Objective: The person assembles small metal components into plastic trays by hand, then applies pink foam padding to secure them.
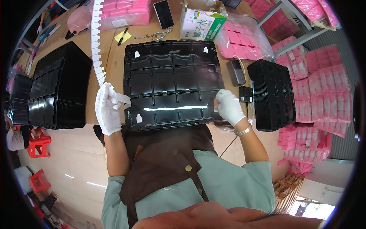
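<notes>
Labelling black tray [175, 82], seemingly: left hand [108, 109] pinching white strip [95, 45] at its left, right hand [230, 107] bunching fingers lower right, contents unclear; likely needing flat pressing next.

White-gloved hands [108, 112] go with a green shirt [232, 175] and brown apron [160, 170].

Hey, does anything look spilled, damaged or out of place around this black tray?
Nothing looks spilled. A tan patch near the far edge of the black plastic tray stands out against the dark plastic; I can't tell whether it's damage or a reflection. A silvery chain lies loose beyond the tray.
</notes>
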The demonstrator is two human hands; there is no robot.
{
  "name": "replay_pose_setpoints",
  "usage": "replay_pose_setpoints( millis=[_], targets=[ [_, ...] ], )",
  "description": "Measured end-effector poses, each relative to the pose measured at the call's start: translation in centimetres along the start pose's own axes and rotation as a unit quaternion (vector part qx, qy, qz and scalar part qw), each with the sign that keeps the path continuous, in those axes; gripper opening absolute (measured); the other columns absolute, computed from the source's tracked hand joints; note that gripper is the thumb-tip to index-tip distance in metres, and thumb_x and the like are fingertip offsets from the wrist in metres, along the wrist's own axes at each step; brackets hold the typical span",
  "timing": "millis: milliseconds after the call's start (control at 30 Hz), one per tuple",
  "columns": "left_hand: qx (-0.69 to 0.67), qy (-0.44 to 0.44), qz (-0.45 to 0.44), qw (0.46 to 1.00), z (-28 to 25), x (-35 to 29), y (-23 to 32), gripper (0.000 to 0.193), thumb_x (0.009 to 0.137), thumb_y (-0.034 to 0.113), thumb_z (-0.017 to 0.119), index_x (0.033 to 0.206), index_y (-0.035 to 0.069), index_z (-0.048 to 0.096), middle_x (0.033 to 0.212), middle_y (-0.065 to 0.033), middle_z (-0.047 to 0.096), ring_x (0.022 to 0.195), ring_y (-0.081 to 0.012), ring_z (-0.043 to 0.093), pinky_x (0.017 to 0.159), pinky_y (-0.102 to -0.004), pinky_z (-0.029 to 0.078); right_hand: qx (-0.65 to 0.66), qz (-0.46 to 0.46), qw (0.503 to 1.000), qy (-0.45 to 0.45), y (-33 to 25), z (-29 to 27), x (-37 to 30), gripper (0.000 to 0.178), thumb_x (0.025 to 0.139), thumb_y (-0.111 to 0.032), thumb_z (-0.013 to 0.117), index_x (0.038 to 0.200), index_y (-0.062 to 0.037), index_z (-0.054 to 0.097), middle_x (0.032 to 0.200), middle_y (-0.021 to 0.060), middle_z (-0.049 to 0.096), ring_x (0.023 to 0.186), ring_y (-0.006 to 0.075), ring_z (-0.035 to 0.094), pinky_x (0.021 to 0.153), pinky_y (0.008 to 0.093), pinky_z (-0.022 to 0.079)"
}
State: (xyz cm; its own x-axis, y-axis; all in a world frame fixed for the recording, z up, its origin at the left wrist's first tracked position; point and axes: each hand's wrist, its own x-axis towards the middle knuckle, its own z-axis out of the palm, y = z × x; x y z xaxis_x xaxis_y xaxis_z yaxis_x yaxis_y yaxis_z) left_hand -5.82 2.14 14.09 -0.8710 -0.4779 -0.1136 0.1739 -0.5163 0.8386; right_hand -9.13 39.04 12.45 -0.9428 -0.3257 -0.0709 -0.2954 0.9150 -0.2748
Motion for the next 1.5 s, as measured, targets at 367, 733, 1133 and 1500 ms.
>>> replay_pose_setpoints(
  millis=[367, 733, 1133, 1500],
  targets=[
    [0.066, 0.059, 0.035, 0.995, -2.0, 0.0, -0.4, 0.024, 0.097, 0.022, 0.056, 0.106, 0.001, 0.062, 0.078, 0.0007, 0.053, 0.060, -0.0022, 0.043, 0.050, -0.0168, 0.031, 0.130, -0.086, 0.984, -0.083, 2.4, -1.9, 0.5, 0.014, 0.058, 0.010, 0.062, 0.064, -0.0024, 0.060, 0.080, 0.0131, 0.058, 0.081, 0.0319, 0.058, 0.072, 0.0392, 0.047],
    [0.096, 0.061, 0.054, 0.992, -3.4, -0.1, -0.6, 0.024, 0.097, 0.023, 0.057, 0.104, 0.002, 0.064, 0.079, 0.0012, 0.055, 0.060, -0.0019, 0.044, 0.050, -0.0157, 0.032, 0.011, 0.011, 0.999, -0.034, -0.3, -0.1, 0.8, 0.016, 0.060, -0.001, 0.074, 0.065, -0.0051, 0.059, 0.079, 0.0133, 0.060, 0.079, 0.0339, 0.062, 0.070, 0.0416, 0.049],
    [0.179, 0.083, 0.089, 0.976, -3.7, -0.4, 0.5, 0.022, 0.097, 0.024, 0.057, 0.099, 0.004, 0.067, 0.073, 0.0033, 0.056, 0.057, -0.0009, 0.043, 0.049, -0.0147, 0.028, 0.468, 0.046, 0.859, -0.203, 3.3, -3.3, 2.4, 0.012, 0.071, 0.011, 0.061, 0.074, 0.0003, 0.058, 0.078, 0.0051, 0.057, 0.072, 0.0176, 0.061, 0.071, 0.0278, 0.049],
    [0.304, 0.110, 0.128, 0.938, -5.1, -1.7, 3.5, 0.028, 0.099, 0.029, 0.053, 0.092, 0.005, 0.065, 0.064, 0.0087, 0.045, 0.052, 0.0014, 0.032, 0.047, -0.0172, 0.022, -0.108, -0.003, 0.981, 0.161, 4.8, 0.5, 21.0, 0.014, 0.078, -0.016, 0.065, 0.089, -0.0075, 0.067, 0.084, 0.0138, 0.068, 0.082, 0.0321, 0.066, 0.074, 0.0399, 0.052]
  ],
)
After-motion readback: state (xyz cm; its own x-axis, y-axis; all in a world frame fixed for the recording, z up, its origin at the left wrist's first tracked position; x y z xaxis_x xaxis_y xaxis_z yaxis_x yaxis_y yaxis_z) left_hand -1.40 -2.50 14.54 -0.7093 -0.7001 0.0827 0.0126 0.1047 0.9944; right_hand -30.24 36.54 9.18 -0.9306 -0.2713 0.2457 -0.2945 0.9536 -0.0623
